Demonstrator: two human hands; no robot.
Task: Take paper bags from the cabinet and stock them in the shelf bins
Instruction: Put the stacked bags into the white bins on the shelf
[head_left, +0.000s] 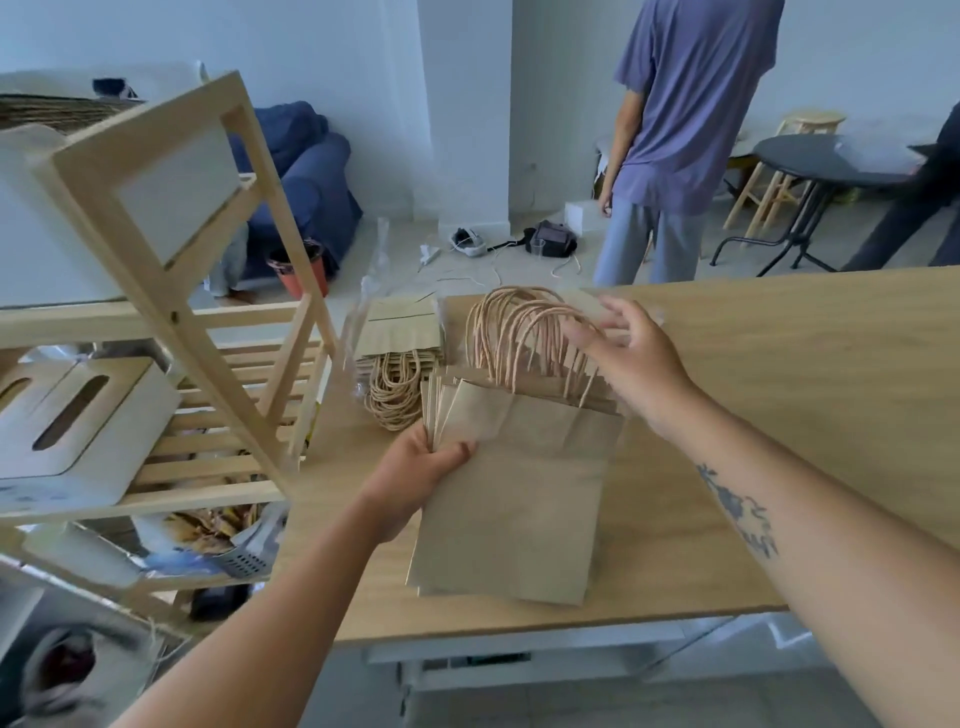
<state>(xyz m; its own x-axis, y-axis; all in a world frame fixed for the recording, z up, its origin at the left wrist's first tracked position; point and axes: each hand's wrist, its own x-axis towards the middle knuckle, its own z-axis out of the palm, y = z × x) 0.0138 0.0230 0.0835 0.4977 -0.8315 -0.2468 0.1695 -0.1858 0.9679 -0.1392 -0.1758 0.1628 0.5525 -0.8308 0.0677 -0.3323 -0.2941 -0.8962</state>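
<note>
While in the left hand (423, 460), bag stack (519, 499) near wrapped bundle (402, 338).

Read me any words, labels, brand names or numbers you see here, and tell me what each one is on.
No text here can be read.
Paper bags: plain brown, no print showing.
Packets under the wooden shelf: some printing, too blurred to read.
Tattoo on the right forearm: dark marks, not legible as words.
</note>
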